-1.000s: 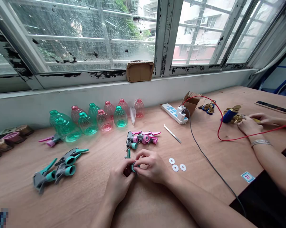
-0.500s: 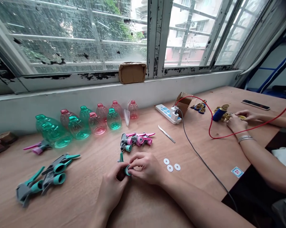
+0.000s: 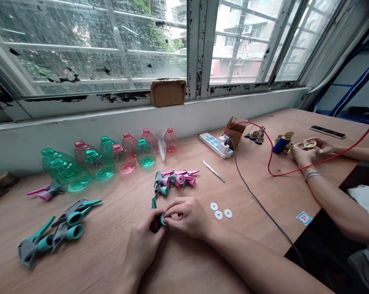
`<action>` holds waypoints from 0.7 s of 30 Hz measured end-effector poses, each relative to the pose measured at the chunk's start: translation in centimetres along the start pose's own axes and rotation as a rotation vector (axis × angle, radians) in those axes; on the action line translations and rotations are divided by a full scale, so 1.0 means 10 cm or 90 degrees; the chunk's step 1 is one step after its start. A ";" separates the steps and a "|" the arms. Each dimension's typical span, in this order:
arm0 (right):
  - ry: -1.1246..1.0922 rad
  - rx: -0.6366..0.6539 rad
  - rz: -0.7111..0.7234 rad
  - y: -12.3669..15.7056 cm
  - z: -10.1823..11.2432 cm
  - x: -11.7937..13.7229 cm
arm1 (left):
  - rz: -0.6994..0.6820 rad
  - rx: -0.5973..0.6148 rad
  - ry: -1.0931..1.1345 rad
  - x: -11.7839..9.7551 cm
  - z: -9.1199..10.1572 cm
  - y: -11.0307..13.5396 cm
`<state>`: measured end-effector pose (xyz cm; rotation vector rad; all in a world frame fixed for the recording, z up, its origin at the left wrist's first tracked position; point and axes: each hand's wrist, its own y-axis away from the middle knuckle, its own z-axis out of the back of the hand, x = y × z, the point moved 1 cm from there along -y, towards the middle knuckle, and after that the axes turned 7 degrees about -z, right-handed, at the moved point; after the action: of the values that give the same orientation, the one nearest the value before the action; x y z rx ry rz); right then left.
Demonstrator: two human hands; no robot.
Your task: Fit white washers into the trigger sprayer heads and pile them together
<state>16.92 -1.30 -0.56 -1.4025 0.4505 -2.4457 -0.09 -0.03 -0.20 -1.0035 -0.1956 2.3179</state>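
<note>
My left hand (image 3: 144,234) is closed around a green trigger sprayer head (image 3: 154,203), whose lever pokes up above the fingers and whose round collar faces right. At that collar, my right hand (image 3: 187,217) has its thumb and fingers pinched together, touching the opening; whatever lies between the fingertips is hidden. To the right are several white ring washers (image 3: 218,214) lying flat. Just beyond my hands is a cluster of pink-and-grey sprayer heads (image 3: 180,179), one with a green collar. Green-and-grey sprayer heads (image 3: 74,231) lie at the left.
Green bottles (image 3: 100,167) and pink bottles (image 3: 124,161) stand along the wall. Tweezers (image 3: 214,170) lie near a power strip (image 3: 216,145) with a grey cable (image 3: 254,194) and a red cable (image 3: 269,163). At right, a co-worker's hands (image 3: 305,155) hold a gold-coloured round piece.
The view shifts slightly. My hands keep nearly the same hold at the collar. The co-worker's hands have lifted and turned the gold-coloured piece.
</note>
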 end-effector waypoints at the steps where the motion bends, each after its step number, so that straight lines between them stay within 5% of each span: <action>1: 0.002 -0.002 -0.001 0.00 0.00 0.01 | -0.001 0.001 -0.001 0.00 0.00 0.00; 14: 0.024 -0.007 -0.006 0.02 -0.01 0.02 | -0.020 -0.004 -0.007 0.00 0.00 0.00; 21: 0.068 0.083 0.086 -0.01 0.05 0.00 | 0.046 -0.024 0.118 0.08 -0.03 0.03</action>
<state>17.37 -1.25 -0.27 -1.1554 0.3884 -2.4007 -0.38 0.17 -1.00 -1.2567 -0.1307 2.2765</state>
